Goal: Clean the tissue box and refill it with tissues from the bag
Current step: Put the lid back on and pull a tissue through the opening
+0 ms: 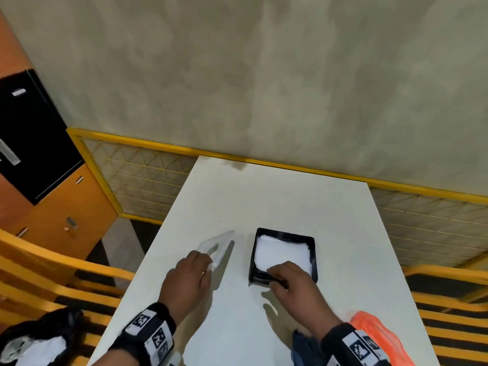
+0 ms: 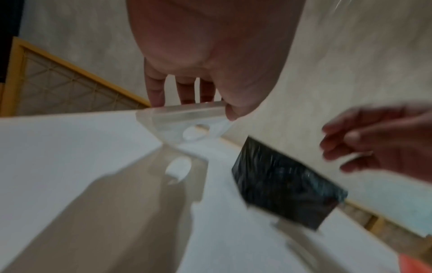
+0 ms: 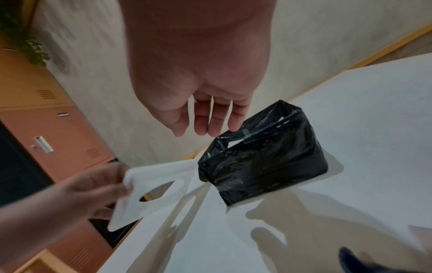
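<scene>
- Head view: one black tissue box (image 1: 284,256) on the white table (image 1: 264,202), right of centre, holding one white tissue stack (image 1: 282,253). My right hand (image 1: 293,283) rests at its near rim; grip unclear.
- Left wrist view: my left hand (image 2: 210,55) pinches one clear lid (image 2: 184,118), tilted above the table.
- Right wrist view: right fingers (image 3: 219,118) relaxed, apart, above the glossy box.

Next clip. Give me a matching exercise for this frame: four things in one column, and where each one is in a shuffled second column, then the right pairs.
Things:
1. clear lid
2. white tissues
3. orange bag
4. black tissue box

Places:
A. at the table's near right corner, beside the right wrist
B. held by the left hand
C. on the white table, right hand at its near edge
D. stacked inside the box

Pairs: 1-B, 2-D, 3-A, 4-C
</scene>
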Tool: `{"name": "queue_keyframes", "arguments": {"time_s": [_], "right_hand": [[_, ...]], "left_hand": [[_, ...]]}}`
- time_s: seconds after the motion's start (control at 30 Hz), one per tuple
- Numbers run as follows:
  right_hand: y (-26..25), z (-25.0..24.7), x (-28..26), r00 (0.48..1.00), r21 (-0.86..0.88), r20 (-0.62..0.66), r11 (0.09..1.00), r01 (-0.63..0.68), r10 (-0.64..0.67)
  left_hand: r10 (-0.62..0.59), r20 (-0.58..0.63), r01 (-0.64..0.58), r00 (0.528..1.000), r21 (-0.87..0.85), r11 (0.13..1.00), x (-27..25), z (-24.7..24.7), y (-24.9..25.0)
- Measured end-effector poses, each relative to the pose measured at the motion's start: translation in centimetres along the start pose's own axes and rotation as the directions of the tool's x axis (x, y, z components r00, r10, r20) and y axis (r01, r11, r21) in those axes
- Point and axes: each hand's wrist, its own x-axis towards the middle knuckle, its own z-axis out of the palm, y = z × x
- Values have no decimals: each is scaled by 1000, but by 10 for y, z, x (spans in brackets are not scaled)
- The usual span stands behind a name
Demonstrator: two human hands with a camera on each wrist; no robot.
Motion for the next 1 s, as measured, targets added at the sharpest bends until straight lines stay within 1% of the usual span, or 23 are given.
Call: {"name": "queue_keyframes", "arguments": {"time_s": [0.1,0.17,0.2,0.23,0.27,0.3,0.33,0.43,0.53,0.6,0.63,0.67,0.7,0.73,0.83,0.9,1.0], "right_hand": [[-14,-7,8,990,132,-69,985,-110,120],[-23,-13,13,969,280,-93,940,-196,230],[-27,-17,14,954,369,-88,899,-234,285],[-29,-20,15,940,449,-88,856,-257,329],[-31,-23,16,931,495,-92,827,-265,354],[-31,-27,16,925,509,-115,821,-258,362],[-30,-31,17,919,515,-138,820,-252,369],[-19,-44,16,877,565,-177,776,-281,446],[7,-55,14,813,529,-202,759,-379,547],[24,-60,15,781,517,-187,736,-438,596],[32,-62,17,771,492,-170,731,-473,614],[36,-62,18,767,469,-157,730,-496,622],[39,-61,19,764,445,-142,730,-519,629],[42,-60,20,767,422,-131,736,-530,628],[54,-55,28,784,317,-103,768,-557,612],[55,-54,32,801,284,-113,792,-540,587],[57,-55,40,833,209,-133,837,-506,537]], "left_hand": [[-44,-118,19,992,-205,979,24,-45,12],[-90,-164,21,982,-378,926,40,-65,25],[-105,-144,24,984,-475,879,47,-73,34],[-120,-81,51,989,-581,812,53,-79,43],[-145,-4,104,989,-679,727,58,-81,51],[-166,70,163,984,-744,648,62,-81,60],[-181,116,204,977,-769,605,67,-79,66],[-195,169,254,966,-746,615,84,-58,81],[-248,243,346,938,-720,602,100,-28,93],[-249,260,360,933,-659,661,104,-10,106],[-238,247,341,940,-604,720,105,-4,113],[-215,232,310,949,-545,779,105,2,119],[-205,232,297,951,-501,813,105,7,124],[-201,236,294,951,-477,828,105,13,128],[-229,244,315,942,-411,855,107,31,127],[-265,246,345,932,-382,858,109,43,119],[-291,231,360,928,-357,862,107,51,116]]}}
